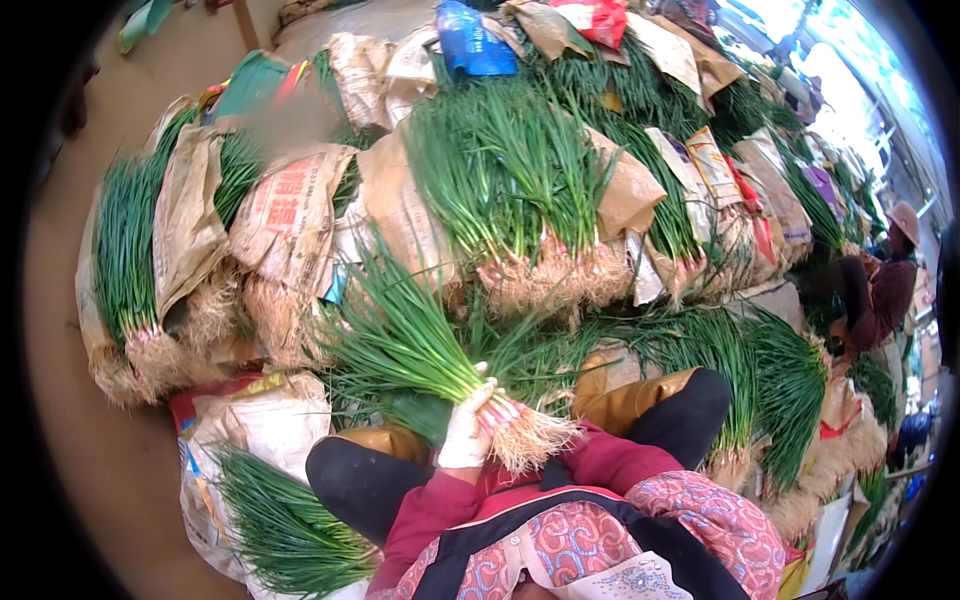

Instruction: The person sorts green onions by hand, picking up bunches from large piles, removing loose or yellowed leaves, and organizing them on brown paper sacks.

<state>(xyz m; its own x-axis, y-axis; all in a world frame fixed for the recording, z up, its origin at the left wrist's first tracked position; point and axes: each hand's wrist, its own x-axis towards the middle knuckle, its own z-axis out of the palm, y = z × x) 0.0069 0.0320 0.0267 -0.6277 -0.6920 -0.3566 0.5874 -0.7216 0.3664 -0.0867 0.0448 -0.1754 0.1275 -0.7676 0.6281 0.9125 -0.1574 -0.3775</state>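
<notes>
My left hand, in a white glove, is closed around a bunch of spring onions just above the bulbs. The green leaves fan out to the upper left, and the pale stringy roots hang toward my lap. My right sleeve reaches in behind these roots. The right hand itself is hidden there, so its fingers do not show. Loose green leaves lie between my bent legs and the stacked bunches in front.
Large spring onion bundles with paper sacks are stacked ahead. More onions lie on a white sack at my left and in a pile at my right. Another person sits at the far right. Brown floor runs along the left.
</notes>
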